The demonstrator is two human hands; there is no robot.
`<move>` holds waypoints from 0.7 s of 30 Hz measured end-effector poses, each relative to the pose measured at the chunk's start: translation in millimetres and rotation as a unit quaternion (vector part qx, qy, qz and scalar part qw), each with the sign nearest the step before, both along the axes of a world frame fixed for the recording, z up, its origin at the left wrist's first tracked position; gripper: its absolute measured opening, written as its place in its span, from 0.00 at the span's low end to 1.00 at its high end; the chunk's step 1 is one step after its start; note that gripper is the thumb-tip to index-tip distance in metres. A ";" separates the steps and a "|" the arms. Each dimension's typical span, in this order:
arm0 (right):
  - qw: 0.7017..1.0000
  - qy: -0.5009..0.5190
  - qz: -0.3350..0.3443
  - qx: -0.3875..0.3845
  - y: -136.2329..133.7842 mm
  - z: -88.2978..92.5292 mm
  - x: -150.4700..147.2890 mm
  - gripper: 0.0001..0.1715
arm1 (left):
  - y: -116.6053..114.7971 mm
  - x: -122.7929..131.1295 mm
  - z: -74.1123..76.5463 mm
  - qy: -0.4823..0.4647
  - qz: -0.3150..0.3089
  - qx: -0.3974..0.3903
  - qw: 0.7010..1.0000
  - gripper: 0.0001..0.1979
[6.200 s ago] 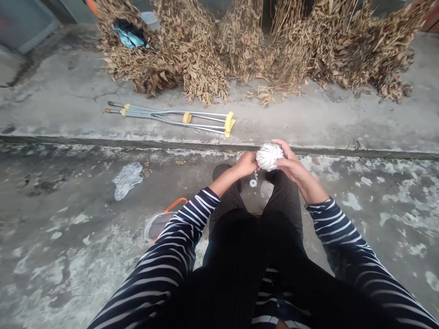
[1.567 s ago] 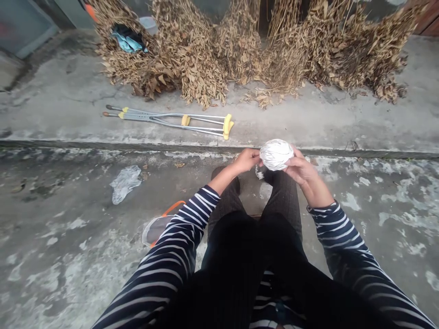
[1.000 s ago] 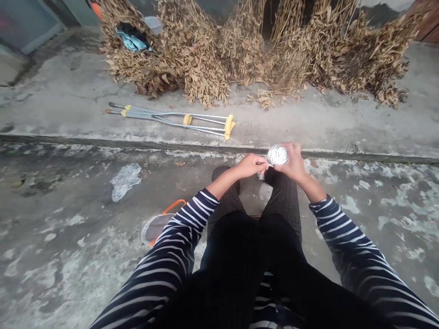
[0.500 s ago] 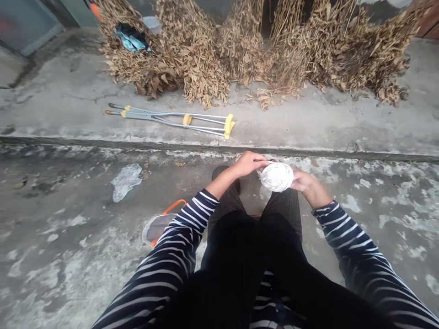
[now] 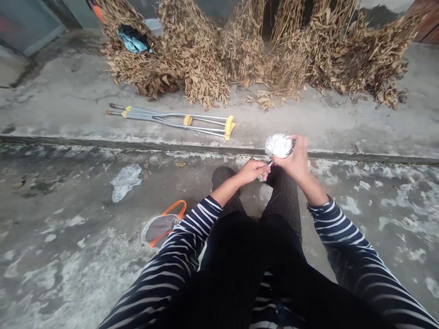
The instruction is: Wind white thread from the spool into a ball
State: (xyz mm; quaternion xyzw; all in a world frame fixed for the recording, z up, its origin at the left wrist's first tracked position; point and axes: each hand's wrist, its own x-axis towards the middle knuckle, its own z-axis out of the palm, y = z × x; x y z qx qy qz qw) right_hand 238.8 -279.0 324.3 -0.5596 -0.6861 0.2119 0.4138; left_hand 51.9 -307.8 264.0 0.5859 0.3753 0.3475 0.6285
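Note:
A ball of shiny white wound strip (image 5: 278, 146) is held up above my knees. My right hand (image 5: 294, 157) grips it from the top and right side. My left hand (image 5: 253, 171) sits just below and to the left of the ball, its fingers pinched on a thin pale strand (image 5: 270, 162) that runs up to the ball. A small shiny piece (image 5: 261, 177) shows under my left fingers, partly hidden. My striped sleeves and dark trousers fill the lower frame.
A pair of metal crutches (image 5: 178, 122) with yellow pads lies on a raised concrete ledge (image 5: 144, 132). Heaps of dry leafy branches (image 5: 206, 59) stand behind it. A plastic bag (image 5: 125, 183) and a clear visor with orange strap (image 5: 161, 230) lie on the ground to my left.
The ball has risen and moved away from me, from between both hands to the grip of my right hand on top. My left hand has dropped lower and pinches the strand.

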 end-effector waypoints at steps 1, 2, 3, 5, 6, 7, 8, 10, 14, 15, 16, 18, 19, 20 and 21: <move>0.999 -0.033 0.000 0.020 2.3 -2.7 0.2 0.43 | -1.0 -0.6 2.8 0.002 -0.005 -0.006 1.000 0.20; 0.998 -0.053 0.003 0.033 4.9 -5.7 1.2 0.43 | -1.7 -1.9 6.5 0.004 -0.007 -0.011 1.000 0.20; 0.997 -0.064 0.008 0.042 7.8 -8.9 2.8 0.43 | -2.2 -3.9 10.9 0.005 -0.007 -0.013 1.000 0.19; 0.996 -0.072 0.026 0.049 13.3 -15.8 7.6 0.43 | -1.8 -9.7 21.7 0.009 -0.003 -0.008 1.000 0.19; 0.995 -0.073 0.040 0.047 15.2 -19.4 10.4 0.43 | -1.0 -13.2 27.5 0.016 -0.004 -0.002 1.000 0.19; 0.995 -0.073 0.058 0.043 16.0 -23.1 13.0 0.42 | 0.1 -16.9 33.3 0.027 -0.010 0.005 1.000 0.19; 0.994 -0.074 0.078 0.037 15.6 -26.9 15.5 0.42 | 1.5 -20.5 38.7 0.039 -0.018 0.014 0.999 0.20; 0.991 -0.070 0.116 0.019 11.3 -34.4 19.3 0.40 | 5.3 -26.8 47.3 0.064 -0.033 0.032 0.997 0.19; 0.983 -0.030 0.171 -0.058 -4.8 -43.3 22.5 0.41 | 15.3 -33.0 53.9 0.093 -0.033 0.073 0.992 0.18; 0.979 -0.011 0.181 -0.094 -8.5 -42.8 22.5 0.41 | 17.8 -33.1 54.2 0.098 -0.028 0.082 0.991 0.18; 0.972 0.011 0.192 -0.133 -11.9 -40.9 22.3 0.43 | 20.1 -32.7 54.4 0.104 -0.022 0.090 0.990 0.18; 0.951 0.068 0.219 -0.209 -17.3 -33.1 21.0 0.48 | 23.5 -31.0 55.2 0.122 -0.006 0.105 0.987 0.17; 0.935 0.102 0.237 -0.244 -19.7 -27.9 20.0 0.52 | 24.6 -30.0 56.0 0.133 0.000 0.114 0.985 0.17; 0.916 0.139 0.254 -0.277 -22.2 -22.4 18.8 0.54 | 25.4 -29.2 56.9 0.142 0.006 0.123 0.982 0.17; 0.894 0.177 0.269 -0.310 -24.9 -17.1 17.5 0.54 | 26.0 -28.7 57.8 0.149 0.013 0.133 0.980 0.17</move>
